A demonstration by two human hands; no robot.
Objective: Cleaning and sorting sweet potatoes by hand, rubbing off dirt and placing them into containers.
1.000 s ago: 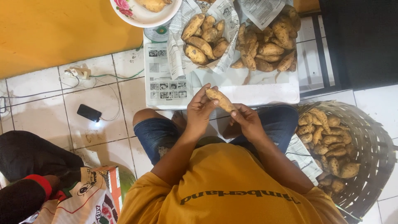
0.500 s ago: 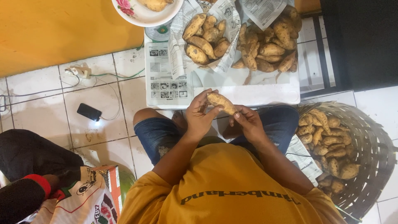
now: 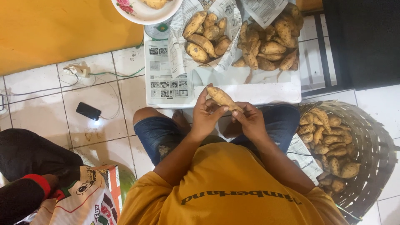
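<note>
Both hands hold one sweet potato above the lap of the person in the yellow shirt, who sits on the tiled floor in denim shorts. The left hand is closed on the tuber's near side, thumb raised along its upper end and fingertips pressed to its skin. The right hand pinches the lower right end with its fingers curled round it. The tuber is tilted, its upper end pointing up and left towards the table.

Just right of the person's right knee stands a round wicker basket, partly filled with many sweet potatoes heaped against its left side, with a sheet of newspaper tucked under its left rim. At the lower left lies a printed bag beside another person's dark trousers and red-cuffed sleeve.

Further out on the floor are a black phone, a thin cable and a white plug.

Beyond the hands is a low white table. On it lies a flat newspaper; a newspaper-lined container holds a cluster of tubers, and to its right a loose pile lies on more paper. At the far edge a white plate with a floral rim holds one pale tuber, only partly in view.
</note>
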